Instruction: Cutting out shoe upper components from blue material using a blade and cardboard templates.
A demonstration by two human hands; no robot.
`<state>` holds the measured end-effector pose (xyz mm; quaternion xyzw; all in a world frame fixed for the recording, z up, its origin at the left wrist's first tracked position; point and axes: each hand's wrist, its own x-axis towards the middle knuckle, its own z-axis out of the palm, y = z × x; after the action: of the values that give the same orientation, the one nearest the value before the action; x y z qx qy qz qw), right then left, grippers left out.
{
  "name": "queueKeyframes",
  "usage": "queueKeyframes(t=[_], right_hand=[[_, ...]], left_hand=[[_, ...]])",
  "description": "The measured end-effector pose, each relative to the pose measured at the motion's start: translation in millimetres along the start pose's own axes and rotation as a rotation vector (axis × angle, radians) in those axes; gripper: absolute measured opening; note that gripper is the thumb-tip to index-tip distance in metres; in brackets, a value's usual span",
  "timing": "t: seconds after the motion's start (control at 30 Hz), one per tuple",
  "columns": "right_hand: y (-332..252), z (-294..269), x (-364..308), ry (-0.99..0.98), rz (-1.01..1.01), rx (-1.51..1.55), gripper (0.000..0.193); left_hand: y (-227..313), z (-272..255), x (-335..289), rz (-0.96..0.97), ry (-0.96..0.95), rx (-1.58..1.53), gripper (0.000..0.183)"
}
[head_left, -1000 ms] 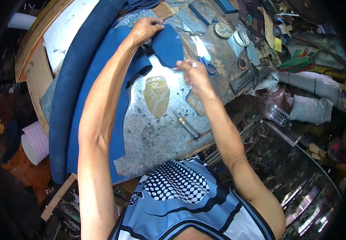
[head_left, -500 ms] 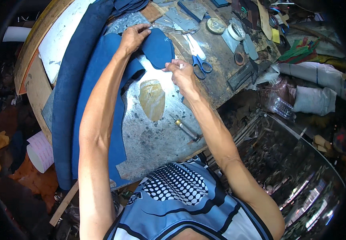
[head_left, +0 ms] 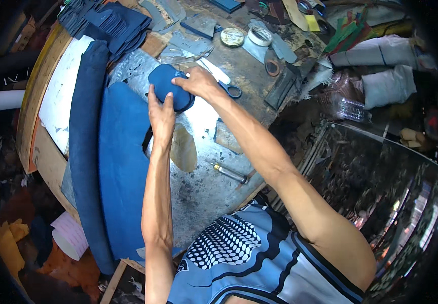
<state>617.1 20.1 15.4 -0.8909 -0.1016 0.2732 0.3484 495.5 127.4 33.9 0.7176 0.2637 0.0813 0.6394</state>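
Observation:
A rounded cut piece of dark blue suede (head_left: 164,86) lies on the metal-topped workbench (head_left: 198,177). My left hand (head_left: 161,114) grips its near edge with the fingers curled over it. My right hand (head_left: 198,82) pinches its right side from above. A long sheet of blue suede (head_left: 122,167) spreads over the bench to the left of both hands. A tan shoe-shaped template (head_left: 183,147) rests flat on the metal just below my left hand.
Scissors (head_left: 227,88) lie right of my right hand. A small metal tool (head_left: 230,174) lies near the bench front. A stack of dark cut pieces (head_left: 112,20), a round tin (head_left: 232,36), a tape roll (head_left: 260,34) and grey patterns sit at the back.
The view has shifted so the bench sits lower in the picture. Both hands have closed in on the rounded blue piece, my right hand now on its right side.

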Motion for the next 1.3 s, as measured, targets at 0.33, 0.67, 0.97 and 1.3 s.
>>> queueKeyframes(t=[0.33,0.67,0.97,1.3], right_hand=[[8,5,-15,0.022,-0.061,0.287,0.069],[127,-156,12,-0.210,0.185,0.690,0.060],[126,-148,18,-0.137,0.193,0.352,0.061],[123,-110,11,0.223,-0.052,-0.461,0.053]], left_hand=[[5,-6,-1,-0.113,0.024,-0.131,0.076],[53,-51,-100,-0.205,-0.065,-0.108,0.075],[31,-93,-194,-0.316,0.088,-0.078,0.072],[1,-128,-259,-0.343,0.297,-0.011,0.069]])
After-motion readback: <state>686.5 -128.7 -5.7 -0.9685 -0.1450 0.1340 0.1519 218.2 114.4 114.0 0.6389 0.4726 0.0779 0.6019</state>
